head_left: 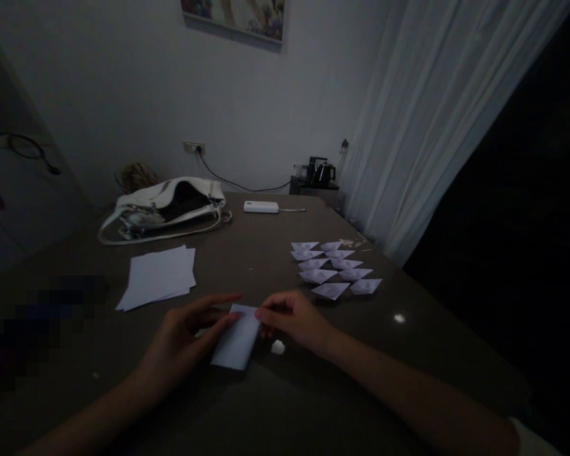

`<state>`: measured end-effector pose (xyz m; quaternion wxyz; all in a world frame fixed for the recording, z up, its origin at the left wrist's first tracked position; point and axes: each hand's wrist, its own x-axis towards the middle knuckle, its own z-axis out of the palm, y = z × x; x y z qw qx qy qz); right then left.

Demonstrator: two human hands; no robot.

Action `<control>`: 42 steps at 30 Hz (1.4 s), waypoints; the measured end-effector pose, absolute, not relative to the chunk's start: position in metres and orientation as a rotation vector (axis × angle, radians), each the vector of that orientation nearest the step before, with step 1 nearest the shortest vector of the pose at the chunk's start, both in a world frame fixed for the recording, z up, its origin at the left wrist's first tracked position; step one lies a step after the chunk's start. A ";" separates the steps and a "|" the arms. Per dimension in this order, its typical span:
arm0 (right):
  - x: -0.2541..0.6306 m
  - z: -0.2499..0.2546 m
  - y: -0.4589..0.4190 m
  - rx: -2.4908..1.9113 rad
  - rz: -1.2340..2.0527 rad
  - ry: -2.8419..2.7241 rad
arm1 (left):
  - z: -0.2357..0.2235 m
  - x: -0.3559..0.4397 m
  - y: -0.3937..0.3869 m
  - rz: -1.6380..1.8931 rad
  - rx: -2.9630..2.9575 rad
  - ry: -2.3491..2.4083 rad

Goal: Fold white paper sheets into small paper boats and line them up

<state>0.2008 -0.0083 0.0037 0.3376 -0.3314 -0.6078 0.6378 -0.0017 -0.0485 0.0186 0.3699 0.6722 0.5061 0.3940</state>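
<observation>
A folded white sheet of paper (237, 342) is between my hands near the front middle of the table. My left hand (185, 332) is at its upper left edge, thumb on the paper and index finger stretched out past the top. The other left fingertips are partly hidden. At the upper right corner, my right hand (297, 320) pinches the sheet between thumb and curled fingers. Just right of the sheet, below my right fingers, lies a small white scrap (278, 347). Several folded paper boats (331, 290) stand in two columns beyond my right hand.
Loose white sheets (159, 275) lie stacked on the table (247, 253) at the left. Behind them sits a white handbag (171, 193). A white power bank (261, 207) with a short cable lies at the back. A black kettle (323, 173) stands beyond the far edge, near a curtain (408, 114).
</observation>
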 end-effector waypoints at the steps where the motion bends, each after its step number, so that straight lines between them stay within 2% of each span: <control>1: 0.201 0.004 -0.009 -0.867 1.632 -1.576 | 0.019 -0.001 -0.048 1.003 1.718 1.307; 10: 0.204 0.009 -0.011 -0.858 1.449 -1.673 | 0.020 0.002 -0.048 0.976 1.658 1.311; 28: 0.204 0.008 -0.008 -0.889 1.438 -1.609 | 0.022 0.005 -0.048 0.998 1.435 1.317; 42: 0.203 0.009 -0.009 -0.878 1.361 -1.599 | 0.026 0.006 -0.050 1.040 1.491 1.358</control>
